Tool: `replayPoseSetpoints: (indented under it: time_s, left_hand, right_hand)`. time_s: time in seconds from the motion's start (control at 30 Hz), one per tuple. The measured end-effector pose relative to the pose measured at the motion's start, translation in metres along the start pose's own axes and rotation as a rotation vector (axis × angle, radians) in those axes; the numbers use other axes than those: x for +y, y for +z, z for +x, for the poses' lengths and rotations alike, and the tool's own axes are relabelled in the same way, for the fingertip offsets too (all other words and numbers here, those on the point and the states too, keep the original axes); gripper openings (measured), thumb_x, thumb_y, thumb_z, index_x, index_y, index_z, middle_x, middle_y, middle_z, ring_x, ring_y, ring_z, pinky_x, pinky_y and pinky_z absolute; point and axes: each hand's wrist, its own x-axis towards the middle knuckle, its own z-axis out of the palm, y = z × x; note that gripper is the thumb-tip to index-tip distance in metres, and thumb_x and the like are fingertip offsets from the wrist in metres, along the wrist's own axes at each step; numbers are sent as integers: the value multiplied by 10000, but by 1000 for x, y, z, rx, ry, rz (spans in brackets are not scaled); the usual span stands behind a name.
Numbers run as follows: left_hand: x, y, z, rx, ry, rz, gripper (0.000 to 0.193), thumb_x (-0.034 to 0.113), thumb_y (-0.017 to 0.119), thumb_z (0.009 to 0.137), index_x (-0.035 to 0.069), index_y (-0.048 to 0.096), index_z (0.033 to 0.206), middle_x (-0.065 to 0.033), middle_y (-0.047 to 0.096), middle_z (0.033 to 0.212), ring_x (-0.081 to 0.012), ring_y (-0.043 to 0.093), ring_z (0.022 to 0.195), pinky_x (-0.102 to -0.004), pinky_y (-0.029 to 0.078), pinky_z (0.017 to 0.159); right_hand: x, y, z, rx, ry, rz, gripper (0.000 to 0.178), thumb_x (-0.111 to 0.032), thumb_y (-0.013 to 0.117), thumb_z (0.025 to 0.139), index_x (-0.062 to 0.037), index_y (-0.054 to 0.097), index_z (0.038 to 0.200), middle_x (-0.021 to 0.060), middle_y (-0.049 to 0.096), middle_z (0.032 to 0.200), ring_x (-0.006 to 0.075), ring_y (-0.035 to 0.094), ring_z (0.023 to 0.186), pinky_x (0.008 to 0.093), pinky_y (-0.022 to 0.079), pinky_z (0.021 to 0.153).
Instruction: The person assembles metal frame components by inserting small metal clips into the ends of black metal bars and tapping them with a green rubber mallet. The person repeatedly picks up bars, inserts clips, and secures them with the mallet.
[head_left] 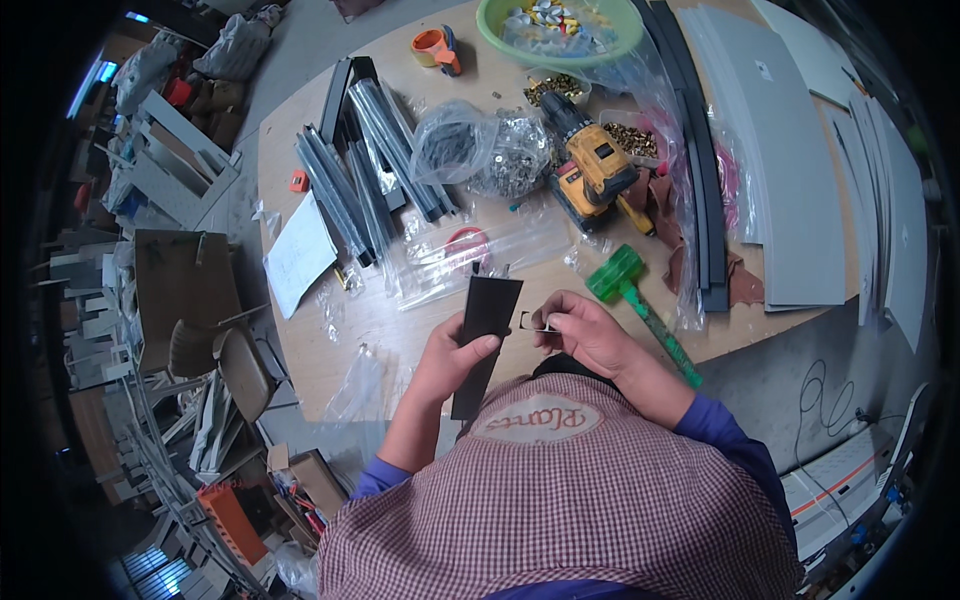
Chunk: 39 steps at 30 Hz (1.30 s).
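Note:
My left hand (445,362) is wrapped round a long, dark, flat strip (492,305), its thumb lying across the face. The strip stands nearly lengthwise in front of my body, its lower part passing beside my apron. Just to the right, my right hand (592,340) pinches a small, thin bracket-like piece (527,321) between thumb and fingers. A narrow gap separates this piece from the strip's right edge. Small prongs show at the strip's far end. Beyond my right hand a green mallet (640,300) lies on the table.
A yellow cordless drill (598,168), bags of small metal parts (515,155) and a green basin (490,35) stand farther back. Metal channels (365,195) and a paper sheet (302,255) lie left. Grey panels (760,150) and dark strips (700,170) line the right. A chair (245,375) stands left.

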Motion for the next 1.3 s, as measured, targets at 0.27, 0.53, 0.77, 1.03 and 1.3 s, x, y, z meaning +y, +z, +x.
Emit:
replayPoseSetpoints:
  time_s: [0.27,0.53,0.77,1.03,1.3]
  left_hand:
    - [24,24,3,65,-8,46,400,61,768,831,0,602,1190,-18,660,1002,-86,592,916,-261,494,827]
    - [23,24,-2,81,28,87,399,79,780,832,7,602,1181,-11,660,998,-86,591,897,-264,499,816]
    - [18,18,-15,-6,107,217,450,216,841,788,-12,630,1113,-12,658,939,-102,572,851,-273,493,784]
    - [22,31,-18,-2,223,353,476,345,851,744,-17,642,972,-84,620,802,-162,579,732,-310,483,687]
    - [29,30,-20,20,288,531,458,342,855,720,6,659,962,-126,635,812,-270,628,737,-351,492,678]
  right_hand:
    - [2,18,-3,155,50,-321,135,-65,521,981,-19,547,1106,78,635,1008,165,665,882,300,551,755]
    - [-4,34,-11,206,-404,-1075,111,-26,657,874,2,632,979,102,657,866,185,680,765,307,535,681]
    - [-62,42,-25,521,-641,-875,121,20,687,816,-18,653,926,80,650,980,194,626,889,291,495,795]
    - [-81,83,-43,285,-896,-1333,175,-15,759,728,-59,690,883,55,669,1024,259,609,988,367,472,887]
    - [-78,79,-46,228,-845,-1271,167,-19,762,731,-72,703,878,31,654,998,244,590,1007,393,448,950]
